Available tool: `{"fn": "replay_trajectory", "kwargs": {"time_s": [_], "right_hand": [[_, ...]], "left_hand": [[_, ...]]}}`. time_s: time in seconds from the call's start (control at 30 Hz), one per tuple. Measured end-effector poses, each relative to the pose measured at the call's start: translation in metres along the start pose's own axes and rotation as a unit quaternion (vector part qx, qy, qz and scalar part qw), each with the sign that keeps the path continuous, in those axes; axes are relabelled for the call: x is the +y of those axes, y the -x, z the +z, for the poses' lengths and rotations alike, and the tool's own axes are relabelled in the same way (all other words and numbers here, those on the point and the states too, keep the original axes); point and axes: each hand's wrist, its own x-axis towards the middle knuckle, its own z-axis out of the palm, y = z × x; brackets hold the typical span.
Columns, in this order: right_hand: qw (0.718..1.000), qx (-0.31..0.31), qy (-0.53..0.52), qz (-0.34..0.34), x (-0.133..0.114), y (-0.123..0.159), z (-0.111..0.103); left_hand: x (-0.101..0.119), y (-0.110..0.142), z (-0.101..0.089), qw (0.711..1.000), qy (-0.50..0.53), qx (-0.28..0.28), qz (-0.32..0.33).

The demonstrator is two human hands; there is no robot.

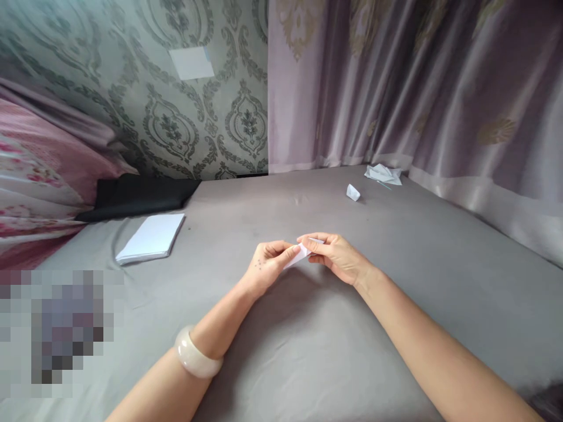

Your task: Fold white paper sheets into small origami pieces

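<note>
A small piece of folded white paper (pixel 302 253) is held between both hands above the grey sheet (pixel 352 351). My left hand (pixel 269 262) pinches its left part, with the thumb on top. My right hand (pixel 339 255) grips the right part between thumb and fingers, and the fingers hide some of the paper. The two hands nearly touch at the fingertips. A pale bangle (pixel 197 354) circles my left forearm.
A stack of white paper (pixel 152 237) lies to the left, near a folded black cloth (pixel 141 196). Farther back on the right are a small folded paper piece (pixel 353 192) and a heap of folded papers (pixel 382 173). Curtains (pixel 343 82) hang behind the sheet. A blurred patch (pixel 65 328) covers the lower left.
</note>
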Motion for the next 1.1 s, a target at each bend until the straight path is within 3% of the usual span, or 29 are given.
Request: {"fn": "replay_trajectory", "kwargs": {"time_s": [0.17,0.33,0.43,0.6,0.7,0.9,1.1], "right_hand": [[0.998,0.053,-0.026,-0.010,0.003,-0.003,0.002],[0.994,0.033,0.086,-0.061,-0.005,0.002,-0.002],[0.993,0.014,0.099,-0.062,-0.007,0.003,-0.004],[0.997,0.035,-0.061,-0.017,-0.002,-0.001,-0.001],[0.998,0.032,-0.046,-0.023,0.001,0.000,0.008],[0.994,0.097,-0.004,-0.052,0.006,0.003,0.026],[0.991,0.117,-0.040,-0.054,0.007,-0.001,0.019]], "left_hand": [[-0.003,-0.001,0.009,0.999,0.018,0.019,-0.026],[-0.007,0.000,0.007,0.997,-0.021,-0.043,-0.065],[-0.006,0.001,0.006,0.996,-0.041,-0.067,-0.049],[-0.003,-0.002,0.006,1.000,0.007,-0.009,-0.006],[-0.005,-0.004,0.007,0.999,0.032,0.029,0.005],[-0.005,-0.003,0.011,1.000,0.022,0.012,-0.007],[-0.002,-0.001,0.013,0.999,-0.031,-0.002,-0.041]]}}
